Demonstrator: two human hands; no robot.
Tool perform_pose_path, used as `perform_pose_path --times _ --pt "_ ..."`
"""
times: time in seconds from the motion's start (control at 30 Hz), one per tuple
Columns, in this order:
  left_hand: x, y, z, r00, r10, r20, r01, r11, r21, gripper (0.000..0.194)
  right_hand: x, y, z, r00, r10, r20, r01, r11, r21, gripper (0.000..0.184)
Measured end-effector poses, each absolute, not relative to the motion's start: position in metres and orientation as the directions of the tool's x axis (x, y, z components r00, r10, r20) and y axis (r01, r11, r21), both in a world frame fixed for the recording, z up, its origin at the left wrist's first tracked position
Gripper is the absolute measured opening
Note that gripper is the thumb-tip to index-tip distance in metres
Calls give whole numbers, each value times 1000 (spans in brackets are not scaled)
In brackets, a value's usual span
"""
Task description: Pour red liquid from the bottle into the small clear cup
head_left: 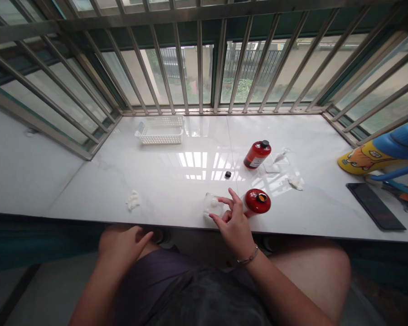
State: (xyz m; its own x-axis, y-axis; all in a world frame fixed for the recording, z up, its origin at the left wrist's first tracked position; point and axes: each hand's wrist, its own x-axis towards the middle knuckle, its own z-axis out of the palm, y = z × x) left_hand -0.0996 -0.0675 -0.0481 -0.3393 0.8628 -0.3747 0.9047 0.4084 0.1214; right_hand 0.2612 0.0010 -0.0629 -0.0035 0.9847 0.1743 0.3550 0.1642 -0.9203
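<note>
My right hand (236, 222) is at the table's front edge, its thumb and one finger against a small clear square container (213, 206), with another finger raised. Just right of that hand stands a red bottle (257, 201) whose mouth is uncapped. Farther back, a second red bottle (257, 155) with a label wears its black cap. A loose black cap (228, 174) lies on the table between the bottles and the basket. My left hand (127, 244) rests on my thigh below the table edge, thumb apart from the fingers and nothing in it.
A white perforated basket (160, 131) sits at the back left. Crumpled white tissue (133, 200) lies at left, another wad (295, 182) at right beside a clear piece with a nozzle (281, 156). A phone (376, 206) and blue-yellow flask (367, 156) are far right. Window bars (200, 68) line the back.
</note>
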Motion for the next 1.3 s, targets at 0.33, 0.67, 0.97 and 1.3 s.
perform_pose_path --times 0.33,0.67,0.97,1.3 --pt "49 12 -29 348 932 99 668 -321 672 90 269 8 -53 -75 991 115 378 135 -916 83" --pt "64 27 -40 253 965 73 633 -222 742 73 261 20 -39 -38 994 101 363 108 -926 70" --pt "66 28 -40 238 966 103 622 -233 747 65 260 23 -51 2 971 239 466 211 -859 57" --pt "68 27 -34 240 966 94 624 -228 748 64 259 31 -41 -67 983 173 514 183 -838 39"
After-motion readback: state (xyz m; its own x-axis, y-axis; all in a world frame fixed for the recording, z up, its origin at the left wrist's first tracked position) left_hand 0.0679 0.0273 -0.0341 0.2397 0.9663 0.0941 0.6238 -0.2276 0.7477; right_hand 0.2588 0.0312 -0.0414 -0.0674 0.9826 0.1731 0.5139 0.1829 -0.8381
